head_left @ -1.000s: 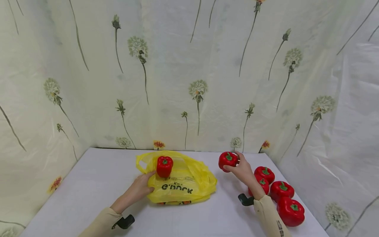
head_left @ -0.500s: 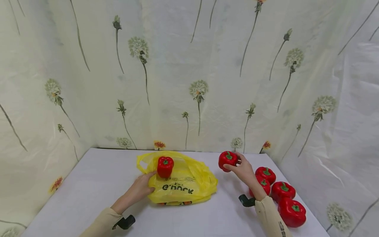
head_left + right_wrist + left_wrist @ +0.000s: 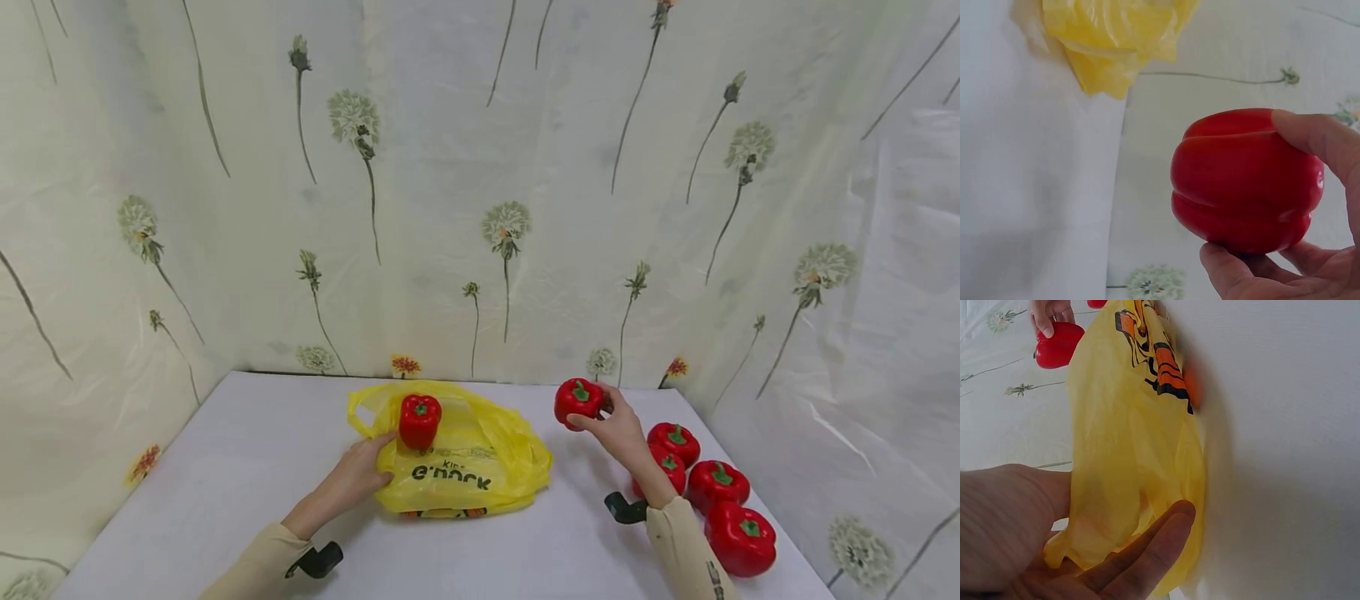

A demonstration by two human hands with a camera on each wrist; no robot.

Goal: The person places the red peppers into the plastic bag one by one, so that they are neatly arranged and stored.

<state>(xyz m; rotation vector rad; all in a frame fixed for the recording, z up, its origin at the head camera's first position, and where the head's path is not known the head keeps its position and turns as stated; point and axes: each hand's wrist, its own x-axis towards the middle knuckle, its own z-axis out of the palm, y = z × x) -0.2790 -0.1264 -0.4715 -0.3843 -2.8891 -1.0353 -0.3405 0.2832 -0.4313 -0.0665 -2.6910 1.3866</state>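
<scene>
In the head view a yellow plastic bag [image 3: 517, 467] lies on the table left of centre. One red bell pepper [image 3: 420, 422] sits at its upper left part; whether on it or in its opening I cannot tell. My left hand [image 3: 356, 475] holds the bag's left side, the plastic [image 3: 1116, 456] between thumb and fingers in the left wrist view. To the right of the bag, my right hand [image 3: 618, 429] grips another red bell pepper [image 3: 1247, 181] above the table, thumb on one side and fingertips on the other.
Several more red bell peppers [image 3: 741, 539] stand at the table's right side, partly behind my right forearm. A white table [image 3: 225, 467] reaches back to a hanging cloth [image 3: 420, 200] printed with dandelions. Dark wrist mounts [image 3: 318, 561] sit on both arms.
The pepper in my right hand has risen very slightly. My left hand and the bag hold still, and the whole head view has shifted a little.
</scene>
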